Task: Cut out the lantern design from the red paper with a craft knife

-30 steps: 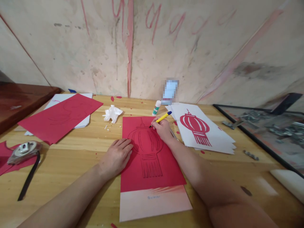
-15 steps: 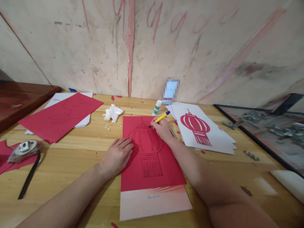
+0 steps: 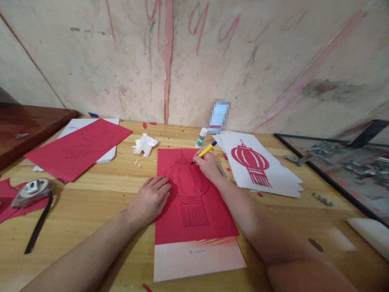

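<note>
Barely anything has moved since the earlier frame, beyond a slight drift of the whole view. At left, bare table [image 3: 100,202] separates a tape measure [image 3: 33,192] from the left hand [image 3: 151,198], which lies flat, grasping nothing, its fingers over the left edge of the red paper [image 3: 190,198]. That paper lies mid-table; a pale sheet [image 3: 197,263] juts past its bottom edge. The right hand [image 3: 209,165] grips a yellow pen [image 3: 205,151], tip near the top of the lantern drawing [image 3: 186,178]. Rightward, a narrow gap precedes white sheets [image 3: 282,182].

Red lantern-drawn sheet [image 3: 191,190], flat, yellow pen [image 3: 207,150], tilted over it
</note>
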A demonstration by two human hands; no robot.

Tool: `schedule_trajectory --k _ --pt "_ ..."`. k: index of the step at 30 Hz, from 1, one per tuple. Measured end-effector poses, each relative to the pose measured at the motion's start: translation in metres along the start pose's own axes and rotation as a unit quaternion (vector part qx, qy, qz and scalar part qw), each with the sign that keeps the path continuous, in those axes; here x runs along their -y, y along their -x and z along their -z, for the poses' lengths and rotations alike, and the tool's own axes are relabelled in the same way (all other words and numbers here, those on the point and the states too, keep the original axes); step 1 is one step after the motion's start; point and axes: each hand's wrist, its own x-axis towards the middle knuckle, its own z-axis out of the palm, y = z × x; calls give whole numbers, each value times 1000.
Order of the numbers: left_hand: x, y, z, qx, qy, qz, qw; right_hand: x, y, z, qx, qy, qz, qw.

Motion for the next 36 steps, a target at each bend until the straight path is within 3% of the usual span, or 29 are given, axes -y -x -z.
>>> schedule_trajectory --k 16,28,36 --pt "0 -1 1 -10 -10 -14 1000 4 1 0 -3 12 -4 1000" --pt "0 0 -1 6 -3 -5 1000 9 -7 12 -24 -49 -8 998" --pt "0 0 -1 -1 -9 -12 1000 9 6 -3 18 -50 -17 998"
